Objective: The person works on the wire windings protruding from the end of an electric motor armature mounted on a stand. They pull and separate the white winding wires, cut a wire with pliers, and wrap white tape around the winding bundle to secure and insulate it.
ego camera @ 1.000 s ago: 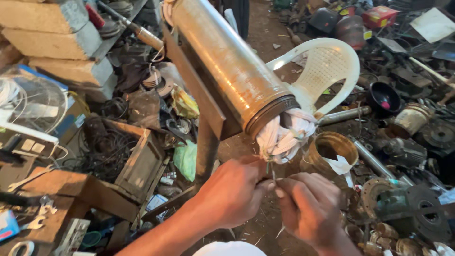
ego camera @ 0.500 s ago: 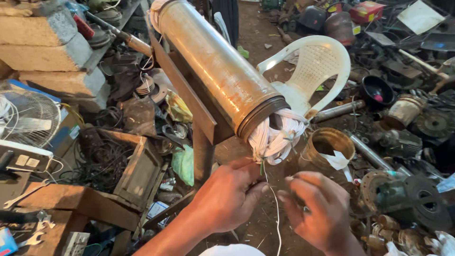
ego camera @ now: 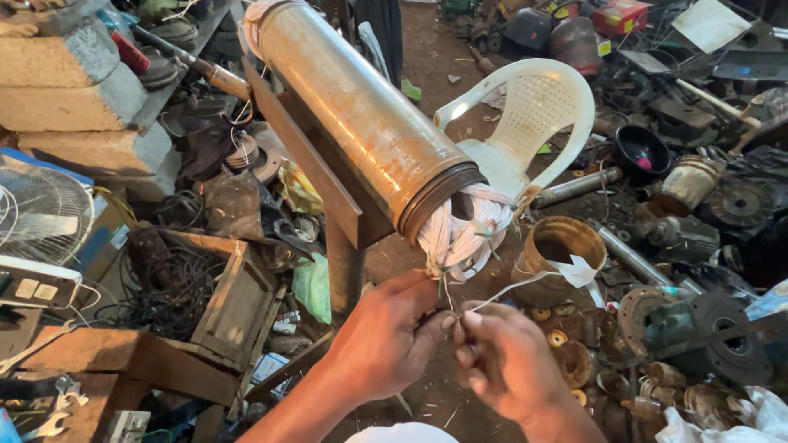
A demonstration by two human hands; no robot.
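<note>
Dirt floor [ego camera: 427,49] — scrap, white chair [ego camera: 533,115]

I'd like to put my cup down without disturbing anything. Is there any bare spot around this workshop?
Hardly. The seat of the white plastic chair is free, and bare dirt floor shows beyond it. Scrap metal parts crowd the right; black wire coils and a wooden frame fill the left. Both hands work thin cord below the rusty metal cylinder.

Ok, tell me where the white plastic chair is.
In the head view, the white plastic chair stands right of the metal cylinder, just behind its white winding bundle.
</note>
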